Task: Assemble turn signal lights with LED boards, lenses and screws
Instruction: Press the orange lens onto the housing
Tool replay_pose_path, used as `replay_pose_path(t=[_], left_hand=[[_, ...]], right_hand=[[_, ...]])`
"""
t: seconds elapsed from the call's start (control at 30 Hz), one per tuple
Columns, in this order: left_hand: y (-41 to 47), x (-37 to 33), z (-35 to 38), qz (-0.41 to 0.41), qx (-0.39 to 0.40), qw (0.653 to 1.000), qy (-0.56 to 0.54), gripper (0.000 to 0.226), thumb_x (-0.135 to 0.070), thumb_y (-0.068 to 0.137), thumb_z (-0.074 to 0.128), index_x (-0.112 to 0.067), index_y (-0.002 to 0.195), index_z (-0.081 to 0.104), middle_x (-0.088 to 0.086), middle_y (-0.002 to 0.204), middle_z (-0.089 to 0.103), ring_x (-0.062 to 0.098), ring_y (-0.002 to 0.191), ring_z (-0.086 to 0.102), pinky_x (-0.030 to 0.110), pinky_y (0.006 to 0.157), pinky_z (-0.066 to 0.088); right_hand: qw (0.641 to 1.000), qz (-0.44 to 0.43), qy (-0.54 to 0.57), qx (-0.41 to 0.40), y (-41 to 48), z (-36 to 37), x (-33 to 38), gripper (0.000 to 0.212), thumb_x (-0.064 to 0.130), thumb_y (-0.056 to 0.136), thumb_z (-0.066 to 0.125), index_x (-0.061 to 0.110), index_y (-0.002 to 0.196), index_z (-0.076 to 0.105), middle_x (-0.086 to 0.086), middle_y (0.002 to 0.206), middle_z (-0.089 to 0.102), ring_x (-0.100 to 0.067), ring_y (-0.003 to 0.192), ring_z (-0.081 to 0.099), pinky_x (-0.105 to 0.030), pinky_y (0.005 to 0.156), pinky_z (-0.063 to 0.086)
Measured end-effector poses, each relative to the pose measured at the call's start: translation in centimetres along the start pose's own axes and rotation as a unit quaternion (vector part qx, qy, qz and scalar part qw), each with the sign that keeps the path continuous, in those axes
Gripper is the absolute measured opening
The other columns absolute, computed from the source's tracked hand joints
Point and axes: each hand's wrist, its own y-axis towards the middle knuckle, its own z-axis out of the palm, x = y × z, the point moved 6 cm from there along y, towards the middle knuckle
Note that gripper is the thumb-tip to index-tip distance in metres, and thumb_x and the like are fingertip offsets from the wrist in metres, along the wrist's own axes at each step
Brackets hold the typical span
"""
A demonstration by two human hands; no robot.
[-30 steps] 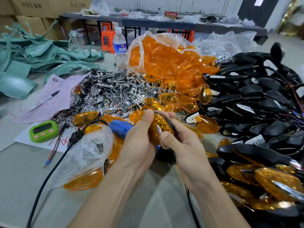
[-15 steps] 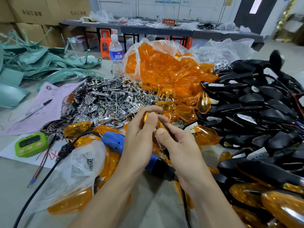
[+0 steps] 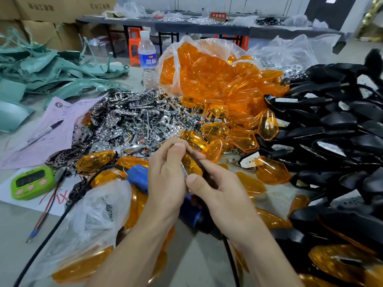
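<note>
A: What are the hands doing?

B: Both are closed on one turn signal light, held above the bench in the middle of the view. The left hand curls over it from the left, fingers bent down across the top. The right hand grips from the right, thumb pressed against the near edge.

A: What shows of the light itself?

B: An amber lens face and a dark rim between the fingers. The rest is covered by the hands, so I cannot tell how far it is put together.

A: And the parts around it?

B: A clear bag of amber lenses sits behind the hands, spilling loose ones toward them. Left of that spill lies a heap of chrome reflector pieces. A big pile of black housings fills the right side, some with white boards showing.

A: Any tool?

B: A blue electric screwdriver lies on the bench just under the left hand, its black cable running off toward the lower left. Neither hand touches it.

A: Anything else on the left?

B: A green timer on a white sheet, a pink form with a marker pen on it, a water bottle farther back, and a crumpled clear bag over some amber lenses near the left forearm.
</note>
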Motion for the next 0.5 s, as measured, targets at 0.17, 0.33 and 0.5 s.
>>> replay_pose_path(t=[0.17, 0.33, 0.5], left_hand=[[-0.74, -0.79, 0.18, 0.042, -0.003, 0.999, -0.019, 0.021, -0.028, 0.088, 0.048, -0.023, 0.075, 0.063, 0.018, 0.077, 0.071, 0.042, 0.085, 0.071, 0.063, 0.080, 0.058], [-0.58, -0.65, 0.29, 0.049, 0.000, 0.999, 0.019, 0.023, -0.027, 0.087, 0.047, -0.019, 0.073, 0.063, 0.015, 0.074, 0.070, 0.040, 0.080, 0.070, 0.061, 0.076, 0.057], [-0.35, -0.97, 0.25, 0.074, 0.016, 0.993, 0.090, 0.025, -0.027, 0.089, 0.046, -0.026, 0.074, 0.065, 0.005, 0.077, 0.074, 0.028, 0.080, 0.071, 0.048, 0.076, 0.057]], right_hand=[[0.996, -0.022, 0.077, -0.035, -0.50, 0.10, 0.54, 0.029, 0.024, 0.092, 0.065, 0.040, 0.112, 0.078, 0.008, 0.096, 0.076, -0.003, 0.085, 0.064, -0.022, 0.073, 0.051], [0.995, -0.007, 0.071, -0.072, -0.90, 0.06, 0.22, 0.025, 0.030, 0.090, 0.063, 0.042, 0.105, 0.080, 0.000, 0.103, 0.079, -0.007, 0.097, 0.068, -0.036, 0.085, 0.058], [1.000, 0.028, -0.007, -0.010, -0.89, -0.52, 0.68, 0.039, 0.035, 0.091, 0.059, 0.041, 0.129, 0.067, 0.021, 0.115, 0.074, 0.002, 0.113, 0.066, -0.035, 0.101, 0.054]])
